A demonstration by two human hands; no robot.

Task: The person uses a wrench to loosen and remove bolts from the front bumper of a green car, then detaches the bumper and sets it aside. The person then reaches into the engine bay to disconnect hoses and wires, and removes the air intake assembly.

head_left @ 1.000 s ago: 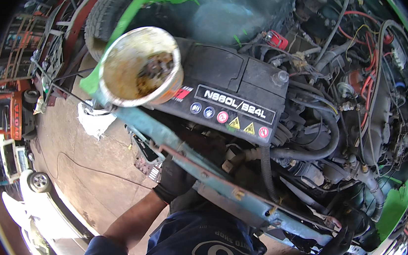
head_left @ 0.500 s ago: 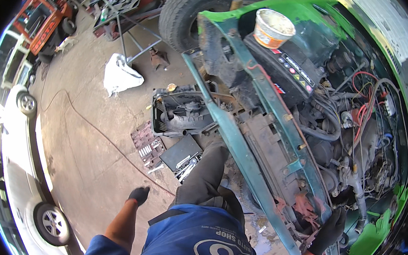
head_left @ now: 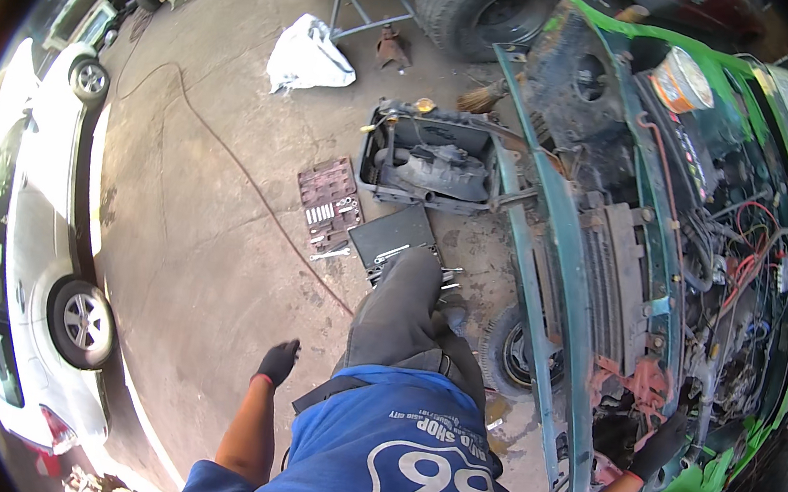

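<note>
My left hand (head_left: 278,363), in a dark glove, hangs over the concrete floor beside my body. It holds nothing and its fingers are loosely apart. My right hand (head_left: 660,449), gloved too, rests on the front frame of a green vehicle (head_left: 577,361) with its hood raised. Its fingers look stretched out against the dark metal, though their tips are hard to make out. A crumpled reddish rag-like piece (head_left: 634,383) lies just beyond that hand. Red wires (head_left: 750,243) and hoses run through the engine bay. A white and orange tub (head_left: 682,81) stands at its far end.
On the floor ahead lie a socket set (head_left: 326,202), a dark tool case (head_left: 393,236) with wrenches, and a black bin of parts (head_left: 431,164). A hose (head_left: 231,150) crosses the floor. Left stands a silver car (head_left: 28,256); farther off are a white sack (head_left: 308,56) and a large tire (head_left: 481,10).
My view has turned, so the vehicle and floor things appear shifted right and upward. My left hand's fingers look more spread. My right hand stays on the vehicle's front frame.
</note>
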